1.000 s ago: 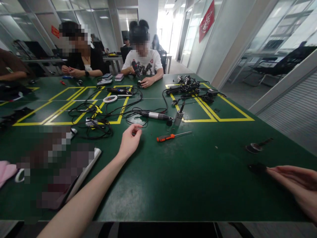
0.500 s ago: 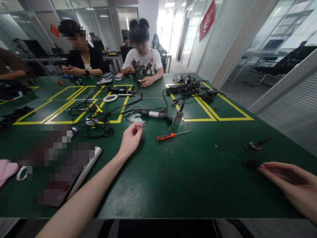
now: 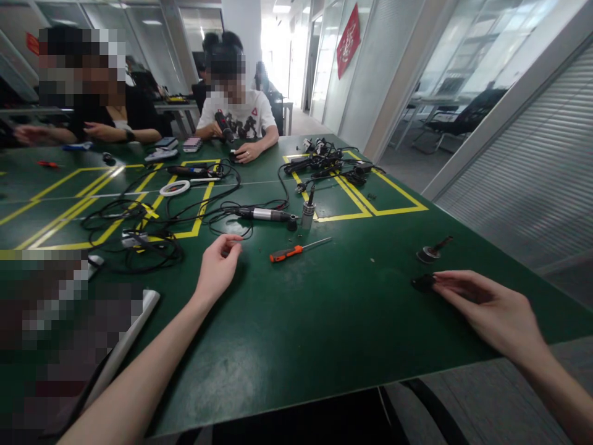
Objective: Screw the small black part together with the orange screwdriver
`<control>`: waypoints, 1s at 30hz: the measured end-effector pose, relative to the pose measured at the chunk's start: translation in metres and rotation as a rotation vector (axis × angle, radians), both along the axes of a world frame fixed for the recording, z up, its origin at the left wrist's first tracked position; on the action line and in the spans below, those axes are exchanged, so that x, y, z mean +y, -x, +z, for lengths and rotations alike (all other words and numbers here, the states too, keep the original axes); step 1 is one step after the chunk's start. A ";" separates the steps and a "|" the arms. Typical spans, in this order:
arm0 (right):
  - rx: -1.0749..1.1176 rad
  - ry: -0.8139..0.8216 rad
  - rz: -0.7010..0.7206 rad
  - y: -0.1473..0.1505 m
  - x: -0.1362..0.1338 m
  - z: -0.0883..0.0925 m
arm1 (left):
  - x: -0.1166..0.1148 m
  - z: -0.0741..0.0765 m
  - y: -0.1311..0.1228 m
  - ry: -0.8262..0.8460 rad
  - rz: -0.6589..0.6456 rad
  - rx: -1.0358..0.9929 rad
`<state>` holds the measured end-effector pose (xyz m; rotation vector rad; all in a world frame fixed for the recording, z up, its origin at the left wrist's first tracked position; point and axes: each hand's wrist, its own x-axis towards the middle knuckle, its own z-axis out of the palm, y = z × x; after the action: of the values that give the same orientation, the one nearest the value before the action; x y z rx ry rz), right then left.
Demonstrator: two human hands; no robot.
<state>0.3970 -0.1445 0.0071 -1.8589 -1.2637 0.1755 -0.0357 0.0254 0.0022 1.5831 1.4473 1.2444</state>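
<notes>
My left hand [image 3: 219, 267] rests on the table at centre-left, fingers loosely curled, thumb a little apart from them; nothing shows between them. Just right of it lies an orange and grey screwdriver [image 3: 286, 253]. Beyond are a silver and black electric screwdriver [image 3: 264, 214] with a cable and an upright metal cylinder with a shaft [image 3: 308, 213]. At the right, my right hand [image 3: 491, 303] pinches a small black part [image 3: 423, 283] at its fingertips, low over or on the table. Behind that part stands a round metal piece with a tilted dark shaft [image 3: 428, 253].
Black cables [image 3: 152, 247] spread over the yellow-taped green table [image 3: 315, 321]. More cables and plugs [image 3: 324, 159] lie at the far right. A white ring [image 3: 175, 188] lies left of centre. Across the table, one person [image 3: 236, 123] holds a power tool; another [image 3: 111, 117] sits further left.
The view has swung right, so the table's things sit further left. Both hands keep nearly the same pose, the right one still pinching the black part. The person at far left has spread their hands.
</notes>
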 end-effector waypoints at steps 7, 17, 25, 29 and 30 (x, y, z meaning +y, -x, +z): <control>0.141 0.059 0.067 0.003 -0.002 0.005 | -0.001 0.001 -0.001 0.007 0.007 -0.001; 0.005 -0.058 -0.046 0.014 -0.007 0.003 | -0.002 0.003 -0.002 0.020 0.011 0.001; -0.643 -0.183 0.215 0.019 -0.017 0.008 | -0.001 0.002 -0.001 0.016 0.009 0.013; -0.959 -0.348 0.376 0.014 -0.011 0.007 | -0.003 0.005 -0.002 0.034 0.003 0.024; -0.989 -0.375 0.389 0.012 -0.009 0.007 | -0.004 0.005 -0.002 0.036 0.001 0.025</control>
<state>0.3847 -0.1539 0.0141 -1.3455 -2.1260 -0.8201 -0.0335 0.0219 0.0075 1.5789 1.4785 1.1966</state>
